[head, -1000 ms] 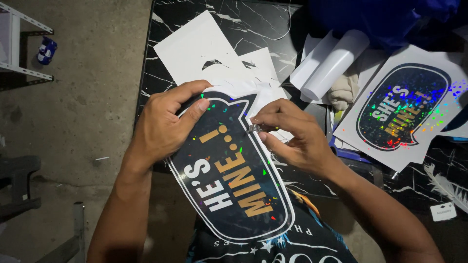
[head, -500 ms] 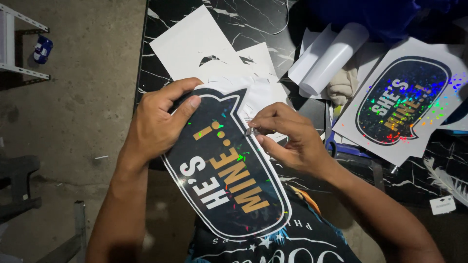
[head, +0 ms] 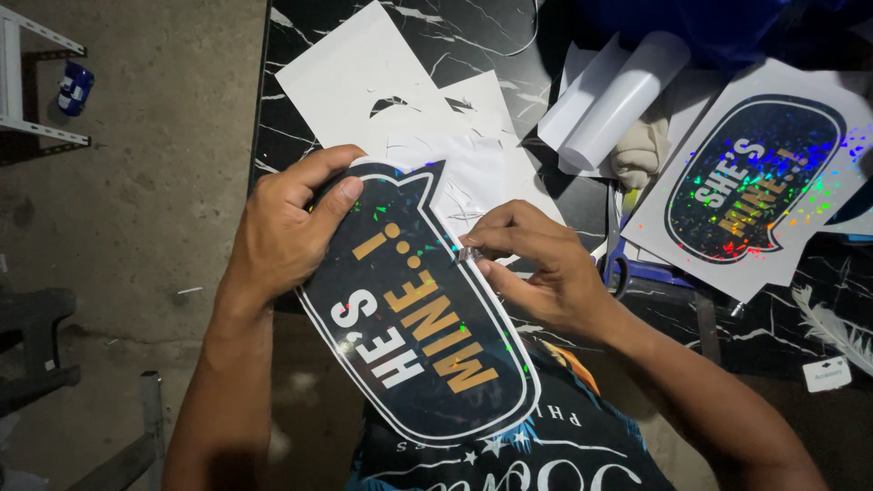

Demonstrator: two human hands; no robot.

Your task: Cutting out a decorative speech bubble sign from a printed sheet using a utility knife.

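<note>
My left hand (head: 286, 232) grips the top left edge of a dark speech-bubble-shaped card (head: 414, 314) with white and gold lettering and holographic specks. It hangs tilted over my lap. At the card's right edge, my right hand (head: 536, 264) pinches a small clear tab or film corner (head: 466, 255) between thumb and fingers. What the tab is cannot be told exactly.
A black marble-patterned table (head: 300, 41) carries white cut-out sheets (head: 364, 82), a white paper roll (head: 618, 95), a cloth (head: 641, 150), blue-handled scissors (head: 623, 268) and a second holographic speech-bubble print on white paper (head: 755, 177). Concrete floor and a metal rack (head: 27, 73) lie left.
The card has shifted slightly lower and left in view. My right hand's fingers still pinch at the same edge spot; my left hand's grip is unchanged.
</note>
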